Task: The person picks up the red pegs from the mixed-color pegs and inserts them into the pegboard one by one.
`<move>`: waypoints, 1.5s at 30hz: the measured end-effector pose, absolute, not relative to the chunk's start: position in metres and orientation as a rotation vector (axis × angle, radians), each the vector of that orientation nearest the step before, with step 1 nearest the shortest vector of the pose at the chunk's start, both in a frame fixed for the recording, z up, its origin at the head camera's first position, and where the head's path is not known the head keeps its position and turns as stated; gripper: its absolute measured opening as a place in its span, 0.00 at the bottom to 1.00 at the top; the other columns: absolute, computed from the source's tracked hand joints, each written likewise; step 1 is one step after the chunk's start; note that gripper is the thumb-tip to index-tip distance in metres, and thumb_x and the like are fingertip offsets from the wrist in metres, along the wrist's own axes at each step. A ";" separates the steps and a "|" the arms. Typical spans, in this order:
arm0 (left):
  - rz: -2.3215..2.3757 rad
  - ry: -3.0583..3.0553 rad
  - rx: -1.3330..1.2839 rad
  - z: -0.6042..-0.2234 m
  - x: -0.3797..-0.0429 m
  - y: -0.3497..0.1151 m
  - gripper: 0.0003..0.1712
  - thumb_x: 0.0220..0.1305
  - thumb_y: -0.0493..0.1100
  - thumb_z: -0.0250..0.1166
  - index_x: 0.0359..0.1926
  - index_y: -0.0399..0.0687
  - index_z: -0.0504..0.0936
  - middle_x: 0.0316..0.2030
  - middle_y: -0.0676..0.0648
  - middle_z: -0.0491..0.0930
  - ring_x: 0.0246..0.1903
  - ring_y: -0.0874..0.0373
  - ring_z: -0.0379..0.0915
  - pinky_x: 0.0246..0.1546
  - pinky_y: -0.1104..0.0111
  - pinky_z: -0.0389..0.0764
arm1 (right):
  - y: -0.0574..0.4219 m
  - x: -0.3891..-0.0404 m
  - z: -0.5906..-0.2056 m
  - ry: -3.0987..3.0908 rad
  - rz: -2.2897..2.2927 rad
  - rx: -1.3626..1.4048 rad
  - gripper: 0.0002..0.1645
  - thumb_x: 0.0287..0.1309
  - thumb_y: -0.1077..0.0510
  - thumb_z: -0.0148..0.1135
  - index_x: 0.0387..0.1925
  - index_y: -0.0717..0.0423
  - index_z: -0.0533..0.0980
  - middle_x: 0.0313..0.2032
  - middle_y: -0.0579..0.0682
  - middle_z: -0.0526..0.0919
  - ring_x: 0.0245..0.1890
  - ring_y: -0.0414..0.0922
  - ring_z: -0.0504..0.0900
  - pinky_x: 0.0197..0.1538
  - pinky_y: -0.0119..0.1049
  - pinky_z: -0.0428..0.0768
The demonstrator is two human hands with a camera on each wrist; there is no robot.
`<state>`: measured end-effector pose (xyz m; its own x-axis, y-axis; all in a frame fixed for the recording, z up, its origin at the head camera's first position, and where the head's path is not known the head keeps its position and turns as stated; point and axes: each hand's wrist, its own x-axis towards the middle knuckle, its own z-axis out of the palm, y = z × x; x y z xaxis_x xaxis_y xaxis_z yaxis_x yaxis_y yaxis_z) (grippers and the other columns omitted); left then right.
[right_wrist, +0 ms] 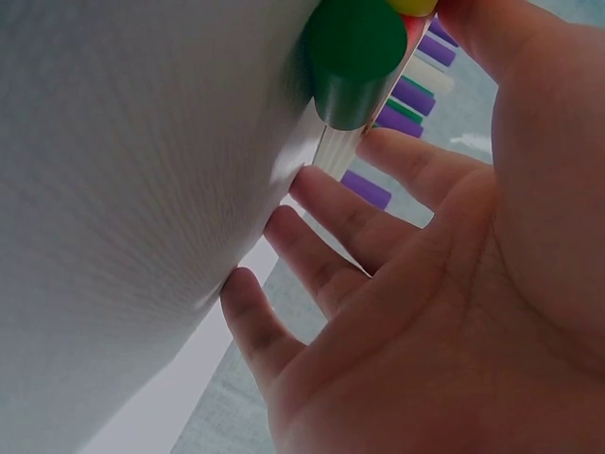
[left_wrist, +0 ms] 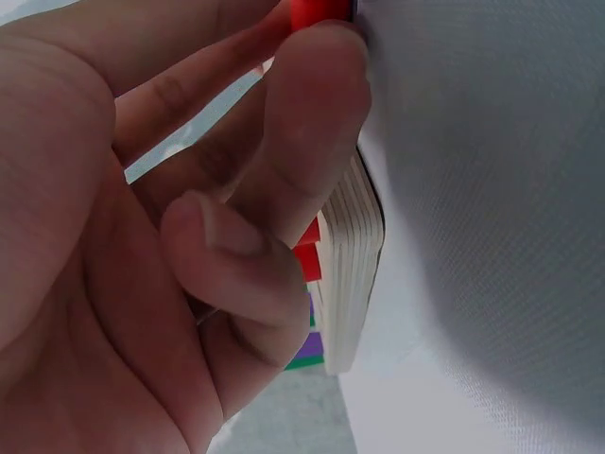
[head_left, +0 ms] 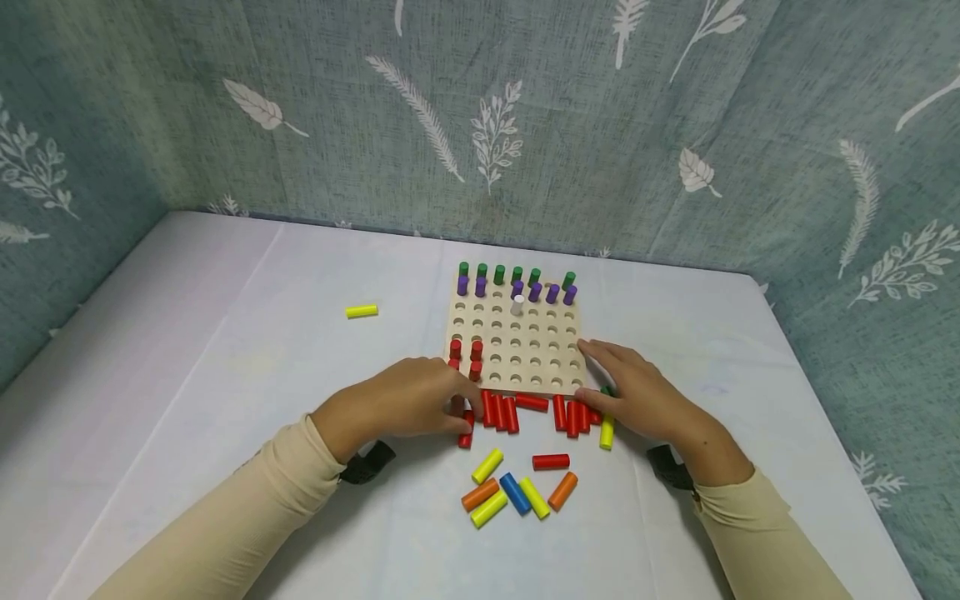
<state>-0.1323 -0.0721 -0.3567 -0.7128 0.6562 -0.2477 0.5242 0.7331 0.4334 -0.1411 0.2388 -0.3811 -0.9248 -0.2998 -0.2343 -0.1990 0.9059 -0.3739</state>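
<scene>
A pale wooden pegboard (head_left: 506, 352) lies flat in the middle of the head view. Green pegs (head_left: 499, 273) and purple pegs (head_left: 535, 292) stand in its two back rows, with one white peg (head_left: 517, 305) in front of them. Several red pegs (head_left: 477, 350) stand at its front left. My left hand (head_left: 420, 396), at the front left corner, pinches a red peg (head_left: 466, 435) between thumb and index finger; its other fingers curl loosely. My right hand (head_left: 637, 392) rests with extended fingers along the board's right side, its thumb by the front right corner.
Several loose red pegs (head_left: 501, 412) lie along the board's front edge. Nearer me are yellow pegs (head_left: 489, 508), orange pegs (head_left: 562, 491) and a blue peg (head_left: 514, 493). One yellow peg (head_left: 362, 311) lies left of the board. Below the right hand is a green peg (right_wrist: 354, 57).
</scene>
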 end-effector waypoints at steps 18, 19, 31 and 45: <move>0.511 2.525 0.929 -0.356 -0.135 -0.074 0.13 0.56 0.44 0.76 0.45 0.59 0.89 0.30 0.62 0.82 0.33 0.65 0.74 0.39 0.70 0.78 | 0.238 -0.142 -0.379 2.783 -0.481 -0.381 0.50 0.62 0.36 0.63 0.78 0.41 0.53 0.76 0.59 0.57 0.75 0.63 0.55 0.69 0.67 0.62; 0.505 2.533 0.926 -0.356 -0.135 -0.074 0.14 0.56 0.44 0.76 0.45 0.59 0.89 0.30 0.62 0.82 0.33 0.65 0.74 0.39 0.70 0.78 | 0.238 -0.143 -0.379 2.788 -0.480 -0.382 0.50 0.62 0.36 0.63 0.78 0.41 0.53 0.76 0.59 0.57 0.75 0.63 0.55 0.69 0.67 0.62; 0.508 2.542 0.952 -0.358 -0.137 -0.072 0.11 0.56 0.44 0.76 0.42 0.58 0.89 0.27 0.61 0.80 0.31 0.63 0.73 0.35 0.71 0.77 | 0.238 -0.143 -0.377 2.779 -0.479 -0.375 0.49 0.62 0.36 0.63 0.78 0.40 0.52 0.76 0.59 0.57 0.75 0.63 0.54 0.69 0.67 0.61; 0.485 2.538 0.913 -0.360 -0.134 -0.073 0.08 0.56 0.47 0.76 0.38 0.61 0.86 0.22 0.60 0.76 0.28 0.63 0.73 0.32 0.70 0.76 | 0.237 -0.141 -0.381 2.781 -0.499 -0.377 0.49 0.63 0.38 0.64 0.78 0.41 0.53 0.76 0.59 0.57 0.75 0.63 0.54 0.69 0.66 0.61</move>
<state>-0.1342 -0.0727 -0.3600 -0.7076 0.6618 -0.2478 0.5237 0.7265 0.4449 -0.1406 0.2369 -0.3811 -0.9238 -0.3027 -0.2347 -0.2022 0.9058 -0.3724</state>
